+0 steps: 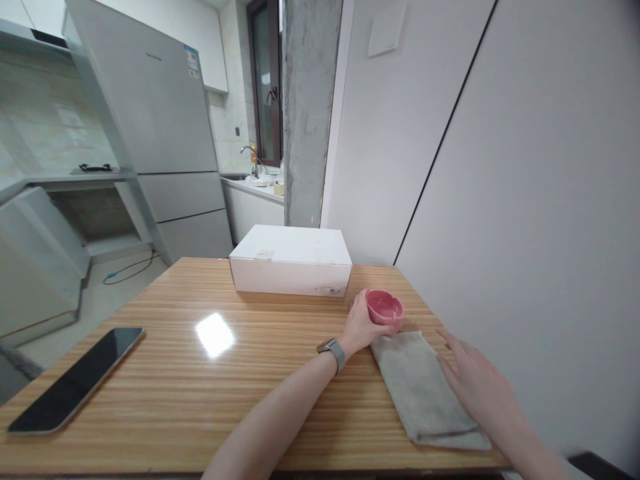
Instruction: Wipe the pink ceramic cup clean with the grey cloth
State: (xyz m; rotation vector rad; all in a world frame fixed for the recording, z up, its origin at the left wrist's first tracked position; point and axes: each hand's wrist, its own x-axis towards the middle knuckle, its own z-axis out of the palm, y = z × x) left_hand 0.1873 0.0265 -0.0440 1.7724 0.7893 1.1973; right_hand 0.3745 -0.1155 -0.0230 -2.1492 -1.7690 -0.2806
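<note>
My left hand (361, 325), with a watch on its wrist, is wrapped round a small pink bowl (385, 309) that sits on the wooden table (210, 400) at the far end of a folded grey cloth (423, 390). My right hand (475, 383) lies flat with fingers stretched out on the right side of that cloth, near the wall. The cloth runs lengthways toward me along the table's right side.
A white cardboard box (293, 261) stands at the table's far edge, just left of the bowl. A dark phone or tablet (77, 385) lies face up at the near left. A white wall runs close along the right; a fridge and kitchen counter stand behind.
</note>
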